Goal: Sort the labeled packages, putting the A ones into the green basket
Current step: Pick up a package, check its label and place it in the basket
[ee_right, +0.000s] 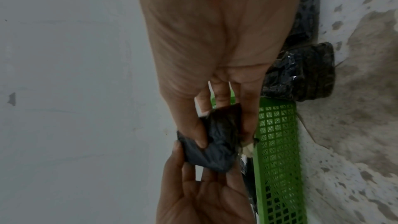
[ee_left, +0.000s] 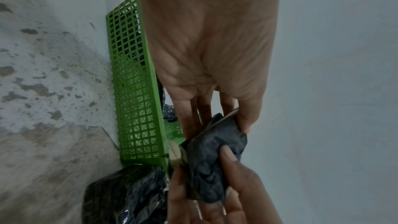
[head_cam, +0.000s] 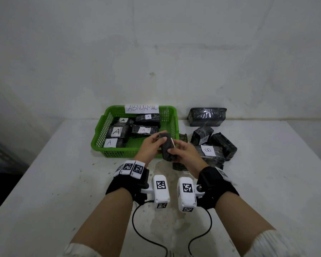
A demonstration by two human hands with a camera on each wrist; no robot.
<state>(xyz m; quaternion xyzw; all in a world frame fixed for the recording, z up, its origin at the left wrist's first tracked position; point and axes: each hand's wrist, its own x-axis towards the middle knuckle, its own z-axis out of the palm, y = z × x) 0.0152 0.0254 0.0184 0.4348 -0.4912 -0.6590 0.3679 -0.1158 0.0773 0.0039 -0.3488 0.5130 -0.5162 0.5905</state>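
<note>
The green basket [head_cam: 119, 153] stands at the back middle of the table and holds several black-wrapped packages with white A labels [head_cam: 116, 131]. Just in front of its right front corner, both hands hold one small black package [head_cam: 166, 154] in the air. My left hand [head_cam: 158, 139] grips its upper end and my right hand [head_cam: 176, 148] its lower right side. A white label edge shows on its right face; the letter is hidden. The left wrist view shows the package [ee_left: 215, 156] beside the basket [ee_left: 133, 91]. In the right wrist view the package [ee_right: 215, 151] sits between thumb and fingers.
A pile of black packages lies right of the basket, one labeled B [head_cam: 208, 151]. A larger black package [head_cam: 207, 116] sits behind it by the wall. A paper sign [head_cam: 141, 108] is on the basket's back rim. Cables hang at the table's near edge.
</note>
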